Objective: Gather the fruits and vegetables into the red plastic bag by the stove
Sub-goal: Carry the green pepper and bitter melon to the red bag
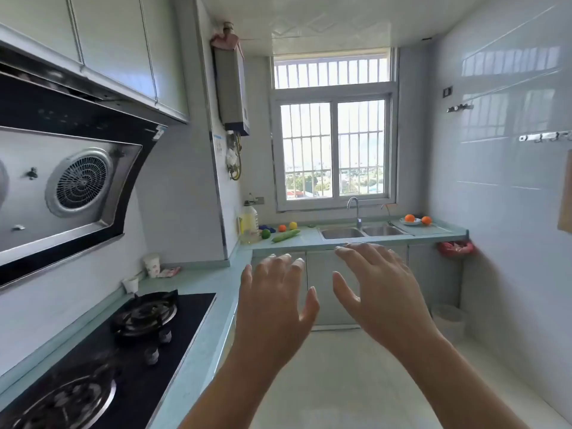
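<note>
Both my hands are raised in front of me with fingers spread, holding nothing: my left hand and my right hand. Far ahead on the counter left of the sink lie a cucumber, a green lime, a small orange fruit, a yellow fruit and something dark blue. Right of the sink, one orange sits in a white dish and another orange lies beside it. A red plastic bag hangs at the counter's right end.
A black gas stove fills the counter at my lower left under a range hood. Two paper cups stand behind it. An oil bottle is by the corner. A double sink is under the window. A white bin stands on the floor.
</note>
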Motion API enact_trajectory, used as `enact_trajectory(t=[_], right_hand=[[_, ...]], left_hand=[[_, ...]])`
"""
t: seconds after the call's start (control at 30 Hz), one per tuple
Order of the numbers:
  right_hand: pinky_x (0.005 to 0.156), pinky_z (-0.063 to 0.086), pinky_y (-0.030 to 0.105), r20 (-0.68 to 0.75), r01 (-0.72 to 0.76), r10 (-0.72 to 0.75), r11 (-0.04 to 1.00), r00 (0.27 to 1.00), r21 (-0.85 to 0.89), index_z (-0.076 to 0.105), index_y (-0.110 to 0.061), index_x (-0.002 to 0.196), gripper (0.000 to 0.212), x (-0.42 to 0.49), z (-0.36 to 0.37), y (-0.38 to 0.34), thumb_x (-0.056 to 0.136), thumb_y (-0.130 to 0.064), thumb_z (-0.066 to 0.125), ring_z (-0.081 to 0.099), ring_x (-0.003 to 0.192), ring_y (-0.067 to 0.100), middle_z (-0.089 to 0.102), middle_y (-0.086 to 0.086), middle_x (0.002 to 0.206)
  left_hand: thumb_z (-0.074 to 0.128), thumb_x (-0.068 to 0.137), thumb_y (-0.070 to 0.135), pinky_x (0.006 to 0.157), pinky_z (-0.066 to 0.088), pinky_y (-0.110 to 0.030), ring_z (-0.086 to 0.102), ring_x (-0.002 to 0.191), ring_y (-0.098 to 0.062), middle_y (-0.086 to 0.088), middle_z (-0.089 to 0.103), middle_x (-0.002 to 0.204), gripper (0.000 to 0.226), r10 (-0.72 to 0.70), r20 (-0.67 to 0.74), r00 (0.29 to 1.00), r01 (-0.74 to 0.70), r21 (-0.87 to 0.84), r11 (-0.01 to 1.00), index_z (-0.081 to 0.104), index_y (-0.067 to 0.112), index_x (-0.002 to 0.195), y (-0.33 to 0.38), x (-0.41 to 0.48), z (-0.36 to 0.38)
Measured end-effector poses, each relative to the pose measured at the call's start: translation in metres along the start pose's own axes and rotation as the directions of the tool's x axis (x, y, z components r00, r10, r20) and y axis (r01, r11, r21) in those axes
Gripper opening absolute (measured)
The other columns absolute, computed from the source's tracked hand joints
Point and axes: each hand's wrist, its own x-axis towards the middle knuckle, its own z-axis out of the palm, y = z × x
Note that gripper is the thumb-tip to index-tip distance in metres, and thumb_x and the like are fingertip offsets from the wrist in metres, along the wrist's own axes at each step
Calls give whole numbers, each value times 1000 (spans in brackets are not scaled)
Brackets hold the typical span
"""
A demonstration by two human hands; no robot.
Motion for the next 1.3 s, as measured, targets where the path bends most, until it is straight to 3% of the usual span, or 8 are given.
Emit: enact_trajectory(t=[0.13,0.27,0.8,1.3], right_hand=[[80,49,41,-21,-18,18,1000,1000,-9,65,-11,101,34,4,23,21,77,-32,53,63,88,26,68,5,96],[81,49,39,-52,6,-6,1000,999,-7,64,-11,102,41,10,48,52,79,-37,41,62,90,25,67,3,97],[81,50,45,-21,4,-4,1000,1000,-25,65,-11,103,43,92,160,244,79,-39,42,62,92,27,68,3,98],[84,50,49,108,-17,21,999,994,-37,65,-11,103,44,184,363,308,79,-39,42,63,94,28,68,5,101]], left_hand=[[40,81,38,88,46,-53,59,105,-30,-10,65,110,45,5,2,1000,-5,-30,1000,62,10,108,1,8,28],[40,82,39,89,45,-55,58,106,-30,-10,65,112,46,11,-20,1000,-12,-42,999,62,9,110,5,21,65],[40,80,39,88,46,-55,61,100,-30,-8,67,107,46,-93,5,996,93,-91,992,65,10,106,37,142,269],[41,80,37,86,47,-55,62,100,-30,-9,67,106,44,-148,41,988,152,-148,977,65,9,105,-83,223,453]])
